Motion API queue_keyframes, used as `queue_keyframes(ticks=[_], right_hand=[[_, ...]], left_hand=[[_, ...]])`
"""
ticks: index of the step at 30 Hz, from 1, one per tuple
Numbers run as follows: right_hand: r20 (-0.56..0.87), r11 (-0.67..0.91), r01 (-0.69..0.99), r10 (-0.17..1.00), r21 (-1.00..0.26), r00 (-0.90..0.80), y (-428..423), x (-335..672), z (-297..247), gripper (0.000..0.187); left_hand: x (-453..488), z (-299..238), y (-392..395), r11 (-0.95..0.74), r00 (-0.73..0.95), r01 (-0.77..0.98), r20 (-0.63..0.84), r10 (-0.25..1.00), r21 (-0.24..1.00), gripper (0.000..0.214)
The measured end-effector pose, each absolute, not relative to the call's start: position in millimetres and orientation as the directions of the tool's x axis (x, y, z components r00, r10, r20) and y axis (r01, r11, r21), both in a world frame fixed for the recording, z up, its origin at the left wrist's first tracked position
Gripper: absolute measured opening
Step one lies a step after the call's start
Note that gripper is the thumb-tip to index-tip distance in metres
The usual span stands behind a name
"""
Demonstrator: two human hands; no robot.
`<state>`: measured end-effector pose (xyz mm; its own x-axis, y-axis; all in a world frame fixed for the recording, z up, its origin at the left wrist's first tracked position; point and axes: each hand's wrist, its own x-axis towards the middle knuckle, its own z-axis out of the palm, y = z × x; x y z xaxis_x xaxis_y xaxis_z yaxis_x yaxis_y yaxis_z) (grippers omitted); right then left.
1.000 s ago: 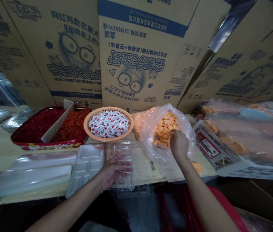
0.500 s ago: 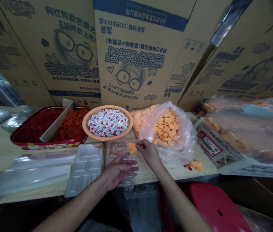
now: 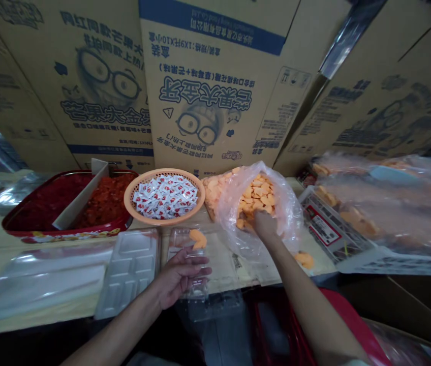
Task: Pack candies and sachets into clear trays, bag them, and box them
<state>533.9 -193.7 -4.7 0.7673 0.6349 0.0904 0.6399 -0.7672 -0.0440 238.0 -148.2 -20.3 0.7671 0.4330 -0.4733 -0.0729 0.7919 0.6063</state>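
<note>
My left hand (image 3: 179,277) lies flat with fingers spread on the near end of a clear plastic tray (image 3: 185,244) at the table's front edge. An orange slice (image 3: 197,238) lies in the tray's far compartment. My right hand (image 3: 265,223) reaches into the open clear bag of orange slices (image 3: 255,195); its fingers are buried among the slices, so I cannot see what they hold.
An orange basket of small white sachets (image 3: 164,195) stands behind the tray. A red tub of dark red pieces (image 3: 66,203) sits at the left. White compartment trays (image 3: 129,269) lie beside my left hand. Cardboard boxes (image 3: 208,86) wall the back. Bagged goods (image 3: 383,203) lie at right.
My right hand carried a slice from the bag to the clear tray, left it there, and has gone back into the bag. The left hand stayed on the tray.
</note>
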Motion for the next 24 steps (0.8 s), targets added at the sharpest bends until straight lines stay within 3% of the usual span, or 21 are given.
queue_keyframes(ticks=[3, 6, 8, 10, 12, 14, 16, 19, 22, 24], right_hand=[[0.091, -0.774, 0.629, 0.623, -0.069, 0.777, -195, 543, -6, 0.016], [0.192, -0.759, 0.642, 0.617, -0.108, 0.763, -200, 533, 6, 0.023], [0.328, -0.685, 0.663, 0.578, -0.302, 0.747, -203, 515, 19, 0.025], [0.387, -0.423, 0.622, 0.518, -0.659, 0.763, -203, 488, 31, 0.025], [0.286, -0.082, 0.402, 0.574, -0.912, 0.767, -198, 456, 37, 0.027], [0.175, 0.034, 0.21, 0.687, -0.977, 0.705, -190, 424, 34, 0.031], [0.143, 0.027, 0.181, 0.731, -0.983, 0.668, -182, 397, 25, 0.032], [0.258, -0.042, 0.422, 0.735, -0.905, 0.627, -174, 369, 11, 0.025], [0.457, -0.114, 0.78, 0.754, -0.616, 0.471, -175, 349, 6, 0.019], [0.488, -0.147, 0.901, 0.798, -0.408, 0.352, -176, 337, 8, 0.018]], left_hand=[[234, -17, -148, 0.799, 0.775, -0.09, -0.463, 0.431, 0.594, 0.059], [229, -16, -146, 0.808, 0.769, -0.106, -0.467, 0.436, 0.58, 0.06], [226, -16, -145, 0.815, 0.764, -0.115, -0.474, 0.438, 0.568, 0.059], [224, -16, -146, 0.818, 0.754, -0.125, -0.482, 0.446, 0.561, 0.057], [221, -15, -147, 0.816, 0.742, -0.14, -0.486, 0.461, 0.56, 0.055], [218, -12, -149, 0.812, 0.728, -0.166, -0.486, 0.483, 0.559, 0.056], [213, -9, -151, 0.805, 0.713, -0.206, -0.478, 0.513, 0.556, 0.058], [202, -7, -151, 0.774, 0.686, -0.275, -0.448, 0.573, 0.57, 0.058], [192, -8, -148, 0.74, 0.651, -0.32, -0.431, 0.625, 0.591, 0.055], [185, -10, -146, 0.727, 0.637, -0.345, -0.421, 0.646, 0.594, 0.054]])
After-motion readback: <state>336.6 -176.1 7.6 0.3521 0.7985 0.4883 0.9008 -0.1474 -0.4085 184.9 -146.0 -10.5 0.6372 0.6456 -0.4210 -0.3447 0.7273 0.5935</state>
